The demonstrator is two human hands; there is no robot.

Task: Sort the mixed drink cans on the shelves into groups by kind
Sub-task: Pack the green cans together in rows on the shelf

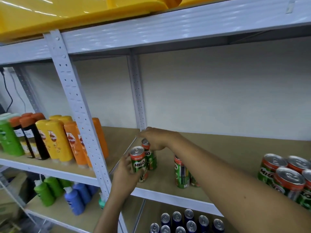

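On the middle shelf (168, 195), my left hand (125, 172) grips a green and red Milo can (138, 160) at the shelf's left end. Just behind it my right hand (154, 138) holds the top of a second Milo can (149, 153) from above. Another Milo can (181, 172) stands a little to the right, partly hidden by my right forearm. A group of several Milo cans (286, 179) stands at the right edge. Several blue cans (186, 222) stand on the shelf below.
A white perforated upright (79, 105) divides this bay from the left one, which holds shampoo bottles (57, 142). Green and blue bottles (67, 194) stand on the lower left shelf. Yellow bins (67, 12) sit on the top shelf.
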